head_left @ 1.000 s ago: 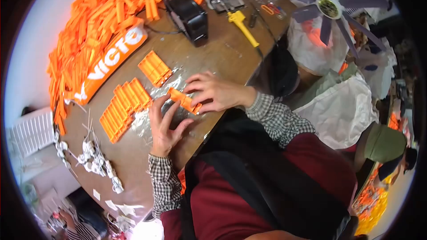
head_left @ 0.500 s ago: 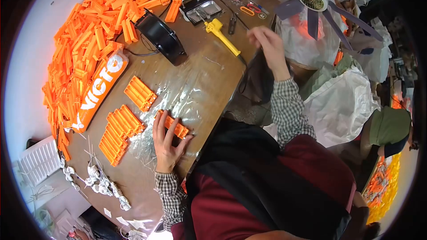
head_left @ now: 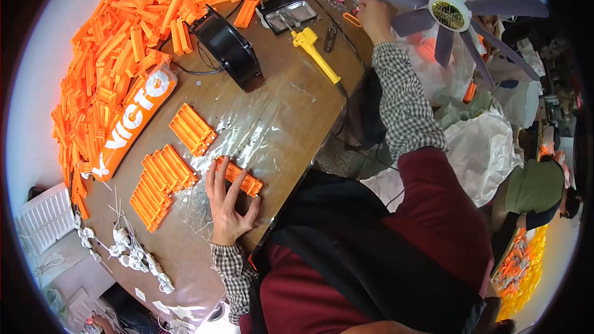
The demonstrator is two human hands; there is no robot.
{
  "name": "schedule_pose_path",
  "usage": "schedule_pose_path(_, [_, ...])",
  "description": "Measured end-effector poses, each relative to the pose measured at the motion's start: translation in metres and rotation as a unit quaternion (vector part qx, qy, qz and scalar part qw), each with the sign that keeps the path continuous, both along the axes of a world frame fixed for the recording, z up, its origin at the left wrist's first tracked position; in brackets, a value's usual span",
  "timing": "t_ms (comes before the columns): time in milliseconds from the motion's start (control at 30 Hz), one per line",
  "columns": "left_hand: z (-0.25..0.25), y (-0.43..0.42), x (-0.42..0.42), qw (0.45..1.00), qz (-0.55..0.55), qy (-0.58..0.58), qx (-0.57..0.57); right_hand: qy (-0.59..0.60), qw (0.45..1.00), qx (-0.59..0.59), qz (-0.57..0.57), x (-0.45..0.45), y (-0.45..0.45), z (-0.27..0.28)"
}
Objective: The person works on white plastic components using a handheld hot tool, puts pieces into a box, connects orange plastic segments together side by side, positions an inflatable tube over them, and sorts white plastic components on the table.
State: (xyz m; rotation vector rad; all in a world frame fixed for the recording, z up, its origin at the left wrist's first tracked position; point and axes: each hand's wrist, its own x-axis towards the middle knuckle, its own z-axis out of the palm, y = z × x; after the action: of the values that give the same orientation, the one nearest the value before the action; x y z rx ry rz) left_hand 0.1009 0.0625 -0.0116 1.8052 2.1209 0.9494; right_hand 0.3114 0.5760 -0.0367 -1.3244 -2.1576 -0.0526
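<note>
On the brown table (head_left: 288, 108), a clear film (head_left: 247, 127) lies wrinkled and shiny. The left hand (head_left: 229, 204) rests at the near edge, fingers spread and touching an orange holder (head_left: 243, 179) on the film. The right hand (head_left: 374, 20) reaches to the far right, by an orange-handled tool (head_left: 351, 20); its grip cannot be told. A black fan (head_left: 228, 48) and yellow iron (head_left: 315, 55) stand farther in, an orange heap (head_left: 117, 49) far left. White sacks (head_left: 482, 148) fill the right side of the room.
</note>
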Motion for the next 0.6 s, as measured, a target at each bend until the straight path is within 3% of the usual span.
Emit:
schedule_pose_path(67, [0.002, 0.000, 0.000, 1.000, -0.002, -0.003, -0.008, 0.001, 0.996, -0.082, -0.043, -0.004, 0.002, 0.008])
schedule_pose_path(300, [0.001, -0.001, -0.003, 1.000, -0.006, -0.015, -0.016, -0.062, 0.990, -0.108, -0.067, -0.008, 0.012, -0.006])
schedule_pose_path(367, [0.002, -0.002, -0.002, 1.000, -0.002, -0.022, -0.014, -0.041, 0.999, 0.005, -0.030, -0.005, 0.013, -0.009])
schedule_pose_path(400, [0.002, -0.002, -0.003, 1.000, -0.001, -0.023, -0.017, -0.042, 0.999, 0.008, -0.028, -0.007, 0.013, -0.011])
schedule_pose_path(433, [0.002, -0.002, -0.003, 1.000, -0.004, -0.024, -0.020, 0.136, 0.987, -0.089, 0.012, -0.006, 0.006, -0.012])
schedule_pose_path(467, [0.002, -0.001, -0.003, 1.000, -0.007, -0.025, -0.017, 0.308, 0.933, -0.181, 0.051, -0.002, -0.003, -0.010])
schedule_pose_path(500, [0.001, -0.001, -0.004, 0.999, -0.008, -0.027, -0.015, 0.308, 0.933, -0.178, 0.051, -0.001, -0.018, -0.001])
schedule_pose_path(533, [0.001, -0.001, -0.004, 0.999, -0.008, -0.029, -0.014, 0.481, 0.813, -0.306, 0.121, 0.004, -0.035, 0.006])
schedule_pose_path(567, [0.000, -0.002, -0.004, 0.999, -0.009, -0.030, -0.014, 0.623, 0.638, -0.415, 0.183, 0.007, -0.055, 0.015])
schedule_pose_path(600, [0.000, -0.001, -0.004, 0.999, -0.009, -0.031, -0.010, 0.623, 0.639, -0.414, 0.181, 0.012, -0.072, 0.022])
